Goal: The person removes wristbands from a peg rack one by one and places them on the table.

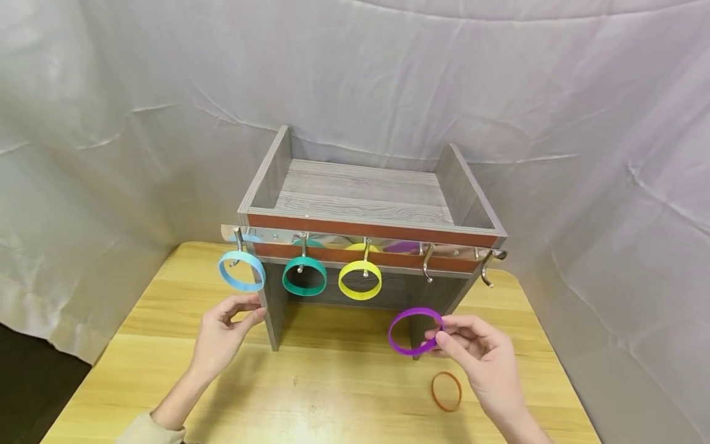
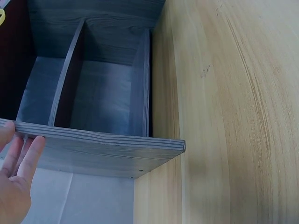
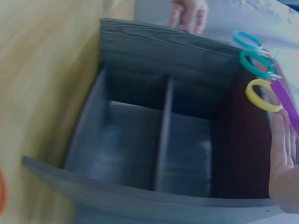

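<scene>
My right hand (image 1: 488, 364) pinches a purple silicone wristband (image 1: 402, 350) between thumb and fingers, below the right-hand hooks of a grey wooden shelf (image 1: 366, 185). In the right wrist view the purple wristband (image 3: 286, 105) shows edge-on above the fingers. My left hand (image 1: 224, 336) touches the front edge of the shelf's left side panel (image 2: 103, 140) with extended fingers. Blue (image 1: 242, 285), green (image 1: 305, 291) and yellow (image 1: 360, 296) wristbands hang on separate hooks along the metal rail. An orange wristband (image 1: 446, 408) lies on the table below my right hand.
Two bare hooks, a right-middle hook (image 1: 427, 265) and an end hook (image 1: 486, 271), stick out from the rail. The shelf stands on a light wooden table (image 1: 344, 382). Grey cloth (image 1: 377, 80) hangs behind and at both sides. An upright divider (image 2: 65, 77) splits the shelf's inside.
</scene>
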`<act>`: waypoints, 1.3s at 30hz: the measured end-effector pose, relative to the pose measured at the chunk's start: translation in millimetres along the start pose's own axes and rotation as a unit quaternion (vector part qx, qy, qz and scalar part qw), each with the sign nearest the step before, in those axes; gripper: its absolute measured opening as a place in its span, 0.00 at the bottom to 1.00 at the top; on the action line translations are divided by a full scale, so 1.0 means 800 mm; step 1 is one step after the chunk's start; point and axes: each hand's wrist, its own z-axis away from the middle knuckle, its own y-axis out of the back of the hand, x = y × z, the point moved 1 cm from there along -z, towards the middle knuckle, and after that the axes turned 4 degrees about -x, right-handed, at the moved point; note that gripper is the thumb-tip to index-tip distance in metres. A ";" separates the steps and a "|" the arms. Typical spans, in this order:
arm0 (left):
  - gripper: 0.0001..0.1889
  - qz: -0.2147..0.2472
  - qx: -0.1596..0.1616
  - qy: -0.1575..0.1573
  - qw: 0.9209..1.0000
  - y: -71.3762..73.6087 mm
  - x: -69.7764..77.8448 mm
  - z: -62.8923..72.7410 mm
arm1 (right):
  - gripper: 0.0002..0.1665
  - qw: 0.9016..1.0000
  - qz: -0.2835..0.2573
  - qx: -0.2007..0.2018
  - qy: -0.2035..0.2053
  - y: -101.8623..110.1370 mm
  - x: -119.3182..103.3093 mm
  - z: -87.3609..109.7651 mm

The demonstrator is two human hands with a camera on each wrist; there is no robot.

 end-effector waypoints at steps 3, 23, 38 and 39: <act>0.10 0.003 0.001 -0.003 1.000 0.000 0.000 0.001 | 0.19 1.000 -0.007 0.004 -0.018 0.004 0.016 0.006; 0.11 0.004 -0.004 0.003 1.000 0.002 -0.002 0.000 | 0.19 0.981 -0.001 0.021 -0.195 0.031 0.099 0.063; 0.10 -0.003 -0.001 0.003 1.000 0.002 -0.004 0.001 | 0.13 0.945 -0.015 0.008 -0.327 0.045 0.164 0.096; 0.10 -0.002 -0.001 0.002 1.000 0.002 -0.004 0.001 | 0.17 0.942 -0.003 0.013 -0.335 0.045 0.167 0.097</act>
